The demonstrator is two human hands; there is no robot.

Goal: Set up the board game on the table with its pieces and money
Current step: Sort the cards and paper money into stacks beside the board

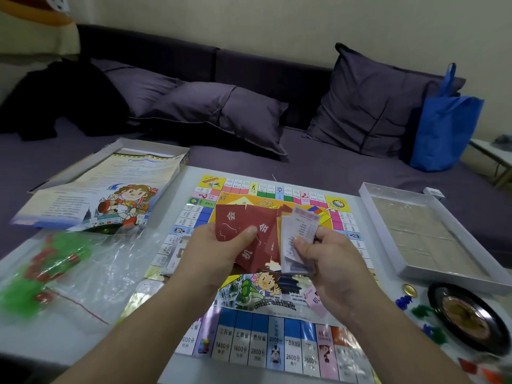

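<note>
The colourful game board lies flat in the middle of the white table. Above its centre my left hand holds several dark red cards, fanned, with the thumb pressed on top. My right hand grips a stack of pale printed cards or money notes beside them. A pink chance card lies on the board under my right wrist. More paper notes lie on the board's left edge.
A clear plastic bag with green and red houses lies at left. The box lid with the rule sheet sits at back left, the box tray at right. A black roulette spinner, a gold coin and loose pawns lie at right.
</note>
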